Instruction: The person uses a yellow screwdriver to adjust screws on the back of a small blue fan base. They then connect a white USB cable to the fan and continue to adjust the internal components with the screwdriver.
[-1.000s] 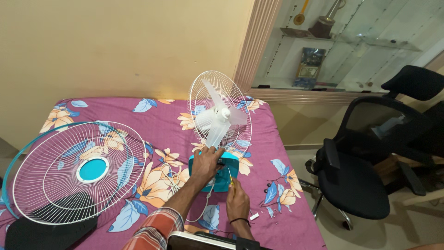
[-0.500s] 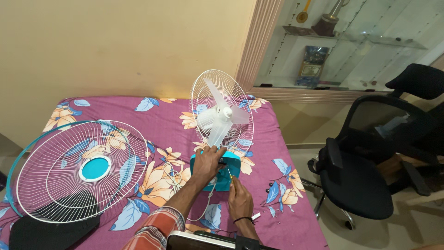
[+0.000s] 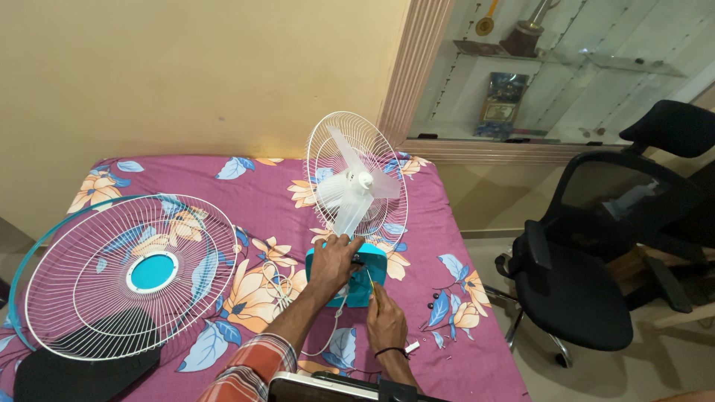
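While the teal plastic fan base [image 3: 363, 277] near the bed's front edge is gripped by the left hand [image 3: 331, 262], a thin screwdriver [image 3: 370, 281] is held just right of it in the right hand [image 3: 385, 320].

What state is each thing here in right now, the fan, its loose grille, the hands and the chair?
Fan: upright on the bed, front grille off, blades bare.
Front grille: detached, lying flat on the floral sheet.
Teal base: steadied from above by the left hand.
Right hand: closed on a thin tool pointed at the base.
Office chair: unoccupied, beside the bed.
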